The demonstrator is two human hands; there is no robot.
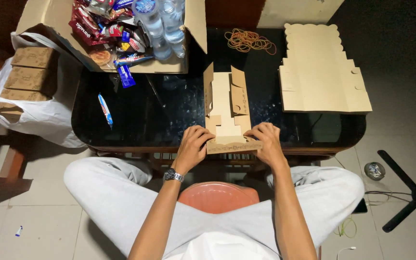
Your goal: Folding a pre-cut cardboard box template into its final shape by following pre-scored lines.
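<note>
Now | both hands — left (192, 147), right (266, 143) — grip box blank (227, 113) | long axis runs away from person

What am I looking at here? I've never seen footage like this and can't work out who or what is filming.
A camera worn on a person's head looks down at their own bare hands; there is no machine. The left hand and right hand both grip a flat brown cardboard box blank, partly folded, on a black glass table. More flat blanks lie to the right, beside rubber bands. An open carton of snacks and water bottles sits at the far left, and a white bag of finished boxes beside the table.
</note>
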